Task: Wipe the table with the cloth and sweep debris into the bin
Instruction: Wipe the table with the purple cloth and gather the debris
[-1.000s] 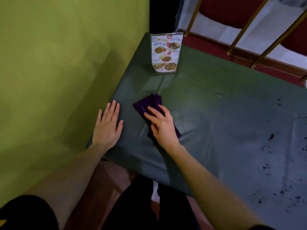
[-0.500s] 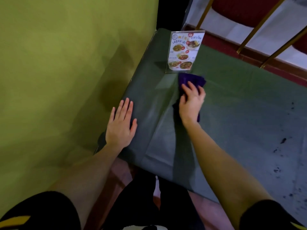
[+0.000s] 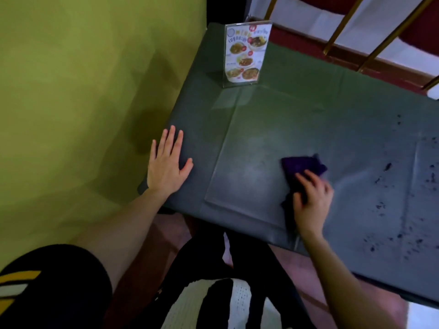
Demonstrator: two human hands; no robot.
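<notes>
A dark green covered table fills the middle and right of the head view. A purple cloth lies on it near the front edge. My right hand presses down on the cloth's near part, and the picture is blurred there. My left hand rests flat on the table's left corner, fingers spread, holding nothing. Several dark crumbs of debris are scattered over the table's right side, just right of the cloth. No bin shows in view.
A clear upright menu stand stands at the table's far left corner. A yellow-green wall runs close along the left edge. Chairs with gold legs stand behind the table. My legs are under the front edge.
My right hand has dragged the cloth from beside the menu stand back toward the front edge and to the right, nearer the crumbs. My left hand has stayed flat on the corner.
</notes>
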